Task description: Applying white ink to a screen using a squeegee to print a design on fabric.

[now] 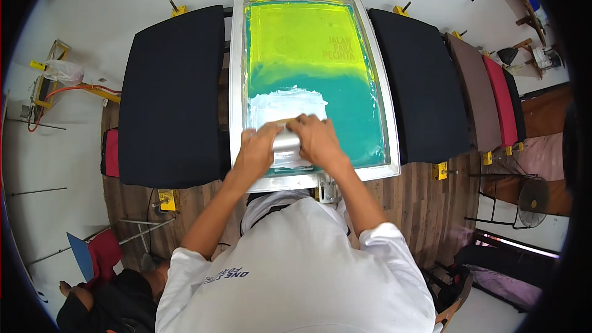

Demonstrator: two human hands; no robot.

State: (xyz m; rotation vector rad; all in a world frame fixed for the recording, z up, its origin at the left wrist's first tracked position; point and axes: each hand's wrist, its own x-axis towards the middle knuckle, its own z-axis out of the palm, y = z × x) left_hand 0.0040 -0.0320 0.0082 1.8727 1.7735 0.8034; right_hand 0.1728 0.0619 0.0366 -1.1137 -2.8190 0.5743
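While both hands were set close together just below the centre of the picture, the left grip and the right grip were found clenched around one squeegee, with no gap noted in either hold. The squeegee, silvery on its visible face, was located at lower left of centre, inside the metal-edged screen. White ink lay thickly just above it in the picture, with a thinner smear below. Teal mesh was exposed to the right, and a yellow-green area occupied the upper part. Whether the blade met the mesh along its full width could not be determined.

In this inspector's judgement, good execution required equal pressure from both hands, one constant blade angle and an unbroken, straight stroke. Uneven force would likely have left streaks or a heavy side. The ink bank appeared ragged at its right edge; keeping it ahead of the blade was considered advisable.
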